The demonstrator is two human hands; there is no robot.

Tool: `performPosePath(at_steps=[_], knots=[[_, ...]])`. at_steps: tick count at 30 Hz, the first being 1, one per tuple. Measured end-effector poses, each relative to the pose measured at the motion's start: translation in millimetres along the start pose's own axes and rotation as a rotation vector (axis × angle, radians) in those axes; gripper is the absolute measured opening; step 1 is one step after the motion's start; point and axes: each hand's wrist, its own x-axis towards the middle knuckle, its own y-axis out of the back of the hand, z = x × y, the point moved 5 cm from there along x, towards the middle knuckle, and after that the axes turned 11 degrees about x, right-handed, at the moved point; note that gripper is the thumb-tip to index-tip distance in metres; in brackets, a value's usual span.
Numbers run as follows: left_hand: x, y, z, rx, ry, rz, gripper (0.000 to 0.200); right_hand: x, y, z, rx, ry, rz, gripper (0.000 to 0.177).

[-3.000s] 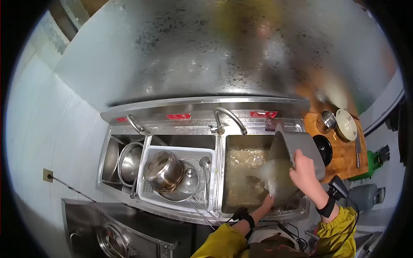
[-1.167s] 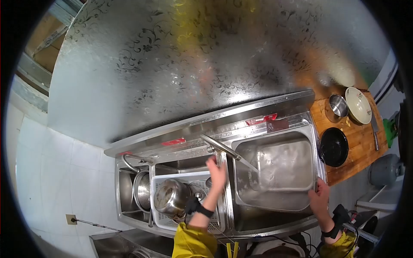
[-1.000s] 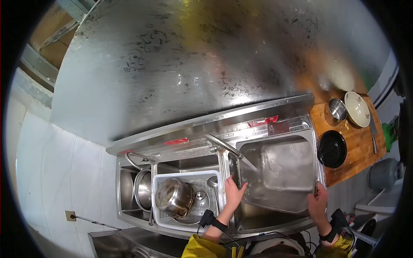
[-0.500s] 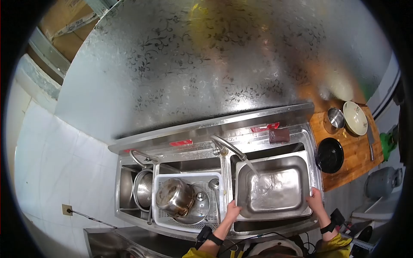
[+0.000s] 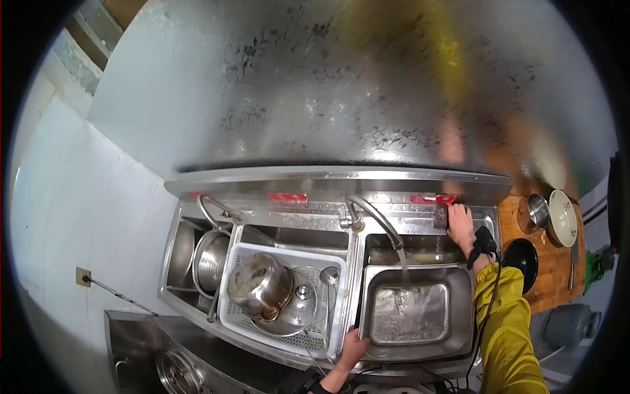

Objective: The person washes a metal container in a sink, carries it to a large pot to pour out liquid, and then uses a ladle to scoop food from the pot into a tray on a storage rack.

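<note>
A rectangular metal pan [image 5: 420,349] sits in the right sink basin, with water running into it from the curved faucet [image 5: 377,213]. My left hand [image 5: 353,348] grips the pan's lower left corner, fingers wrapped over the rim. Up at the sink's back ledge, my right hand [image 5: 461,226] reaches to a dark brownish block [image 5: 441,217] and its fingers touch the block's right side. Whether the fingers close round it is hard to see.
A white basket [image 5: 230,315] in the middle basin holds a steel pot [image 5: 260,284], a glass lid and a ladle [image 5: 329,279]. A colander [image 5: 211,261] stands at left. The wooden board [image 5: 551,289] at right bears a black bowl [image 5: 522,262], a patterned bowl [image 5: 562,217] and a knife.
My right hand has left the pan's right edge and moved up to the dark block. The pan sits lower and nearer in the basin, and the view has shifted.
</note>
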Motion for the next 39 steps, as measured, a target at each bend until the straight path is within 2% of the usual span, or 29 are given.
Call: performPosePath(at_steps=[3,4,5,7,9,11,12,15,16,19,20,23,26,27,29,33,35,36,39], knots=[[-7,1,-17,0.1,-0.046,0.078,0.029,3,-5,-2,0.11,-0.005,-0.001,0.052],[-17,3,-8,0.155,-0.016,0.085,0.028,-2,8,-13,0.273,-0.088,0.1,0.045],[-28,6,3,0.211,0.008,0.088,0.027,-10,12,-17,0.725,-0.271,-0.019,0.048],[-42,4,11,0.272,0.021,0.088,0.026,-38,-35,-40,2.126,-0.748,-0.474,0.055],[-52,7,14,0.303,-0.005,0.096,0.026,-57,-19,-73,2.399,-0.641,-0.782,0.059],[-62,8,27,0.325,-0.039,0.138,0.025,-70,-11,-102,2.525,-0.748,-0.894,0.059],[-68,7,30,0.338,-0.052,0.157,0.024,-73,-2,-118,2.657,-0.833,-0.896,0.042],[-73,7,26,0.371,-0.082,0.207,0.022,-71,-37,-132,2.653,-0.898,-0.893,0.028],[-76,10,25,0.412,-0.064,0.236,0.021,-70,-49,-134,2.464,-1.016,-0.734,0.027],[-88,17,35,0.467,-0.055,0.305,0.018,-68,-58,-137,2.351,-0.929,-0.807,0.021],[-93,20,43,0.444,-0.091,0.331,0.018,-64,-65,-132,2.256,-1.08,-0.648,0.02],[-115,35,68,0.433,-0.119,0.391,0.018,-53,-77,-129,2.219,-1.106,-0.587,0.026],[-130,52,62,0.387,-0.015,0.347,0.021,-55,-36,-147,2.333,-1.324,-0.664,0.029],[-136,57,55,0.362,0.038,0.317,0.022,-55,-18,-153,2.395,-1.165,-0.715,0.029],[-150,68,49,0.362,-0.003,0.389,0.022,-58,13,-167,2.498,-0.837,-0.809,0.03],[-175,72,16,0.214,0.058,0.428,0.024,-50,-52,-148,2.456,-0.708,-0.911,0.019],[-187,70,5,0.154,0.125,0.432,0.024,-51,-74,-150,2.407,-0.737,-0.829,0.016],[-194,68,5,0.112,0.152,0.441,0.024,-50,-79,-150,2.377,-0.743,-0.793,0.015],[-209,59,2,-0.062,0.172,0.461,0.024,-60,-85,-146,2.185,-0.682,-0.875,0.013]])
